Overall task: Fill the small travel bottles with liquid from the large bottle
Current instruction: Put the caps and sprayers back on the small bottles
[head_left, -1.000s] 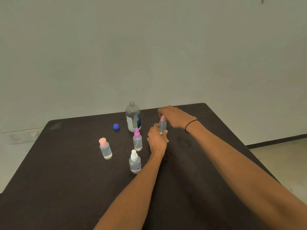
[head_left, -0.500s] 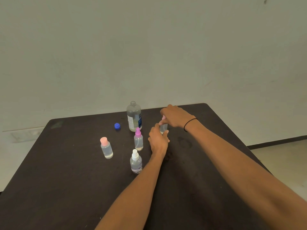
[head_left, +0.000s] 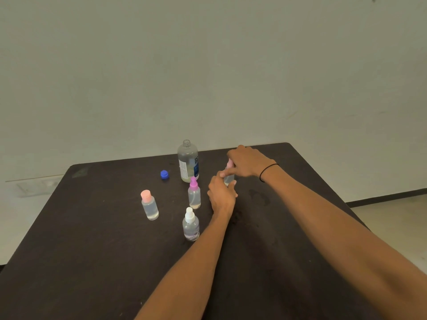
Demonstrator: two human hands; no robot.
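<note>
Step judged: capping of small pink-capped bottle (head_left: 229, 178), stood on table (head_left: 92, 250). Body wrapped by left hand (head_left: 221, 195) fingers; cap pinched by right hand (head_left: 248, 163) fingers. Large bottle (head_left: 188, 161) uncapped, well beyond left fingers. Next: cap tightened, bottle released.

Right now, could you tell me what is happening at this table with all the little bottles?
A person is working on a small clear bottle with a pale pink top: the left hand steadies its body while the right hand has a grip on its top. The large clear bottle stands open, its blue cap lying beside it on the dark table. Three other small bottles stand capped nearby.
</note>
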